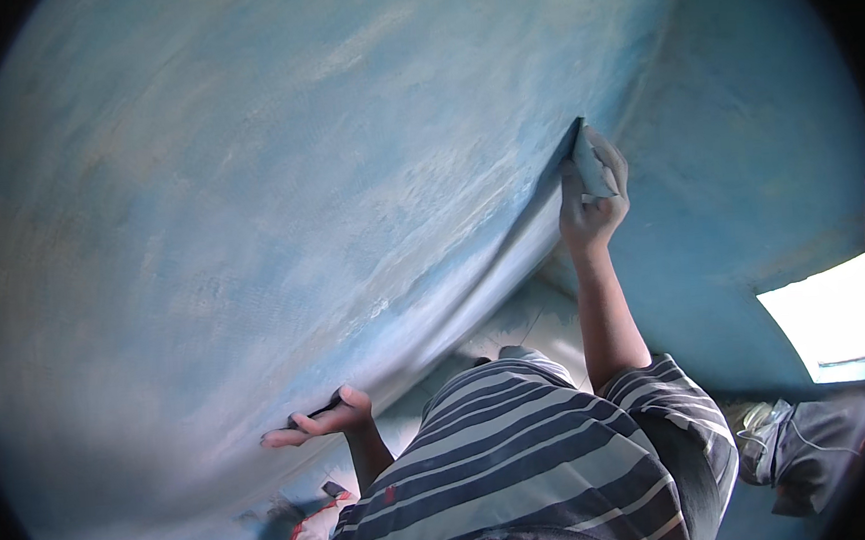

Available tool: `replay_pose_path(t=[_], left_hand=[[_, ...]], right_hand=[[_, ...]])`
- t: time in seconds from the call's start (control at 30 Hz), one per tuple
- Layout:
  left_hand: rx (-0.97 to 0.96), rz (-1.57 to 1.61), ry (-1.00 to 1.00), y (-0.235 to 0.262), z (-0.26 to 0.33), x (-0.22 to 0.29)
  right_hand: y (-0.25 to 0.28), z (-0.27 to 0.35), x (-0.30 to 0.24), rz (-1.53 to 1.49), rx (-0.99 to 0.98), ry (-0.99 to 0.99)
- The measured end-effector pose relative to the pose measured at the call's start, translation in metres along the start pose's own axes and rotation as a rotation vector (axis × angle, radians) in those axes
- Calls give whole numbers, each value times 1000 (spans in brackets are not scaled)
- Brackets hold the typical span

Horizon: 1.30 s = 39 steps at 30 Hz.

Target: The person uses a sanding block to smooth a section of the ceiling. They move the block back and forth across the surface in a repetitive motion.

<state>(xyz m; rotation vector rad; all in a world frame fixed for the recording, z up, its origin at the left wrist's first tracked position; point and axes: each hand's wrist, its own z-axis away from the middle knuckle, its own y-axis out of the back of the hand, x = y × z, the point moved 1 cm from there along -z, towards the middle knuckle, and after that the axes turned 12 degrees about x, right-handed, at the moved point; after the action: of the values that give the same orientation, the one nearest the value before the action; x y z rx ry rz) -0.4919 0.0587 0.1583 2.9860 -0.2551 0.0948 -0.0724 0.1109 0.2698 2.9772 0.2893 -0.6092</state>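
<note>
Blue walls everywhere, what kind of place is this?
Probably the inside of a big curved tank or hull being sanded: a blue rounded wall, the right hand pressing a sanding pad on it, one bright opening.

pad (pixel 591 167): half hidden inside right hand (pixel 593 204); kind unclear
dark tool (pixel 317 411): mostly covered by left hand (pixel 328 420)
bundle (pixel 801 445): dim, unidentifiable
shirt (pixel 526 464): cut by lower edge
</note>
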Motion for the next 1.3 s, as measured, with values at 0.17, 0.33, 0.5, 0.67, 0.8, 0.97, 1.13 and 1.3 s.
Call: replay_pose_path(t=[0.17,0.33,0.5,0.67,0.8,0.97,1.13,1.3], left_hand=[[-1,1,1,1,-4,3],[16,26,16,0,-3,3],[24,36,26,0,-5,4],[35,30,22,0,-13,6],[25,44,31,0,-22,6],[40,-3,47,0,-8,-2],[12,-6,-12,1,14,-19],[-4,-32,-5,3,15,-19]], right_hand=[[9,9,-22,-202,-132,164],[4,-11,0,7,-25,-22],[9,3,-36,-244,-116,178],[3,-11,-14,-80,9,-105],[12,-22,-52,-166,-67,38],[1,-9,-38,-54,6,113],[7,-2,-45,-61,-61,5],[4,-2,-48,-68,-92,165]])
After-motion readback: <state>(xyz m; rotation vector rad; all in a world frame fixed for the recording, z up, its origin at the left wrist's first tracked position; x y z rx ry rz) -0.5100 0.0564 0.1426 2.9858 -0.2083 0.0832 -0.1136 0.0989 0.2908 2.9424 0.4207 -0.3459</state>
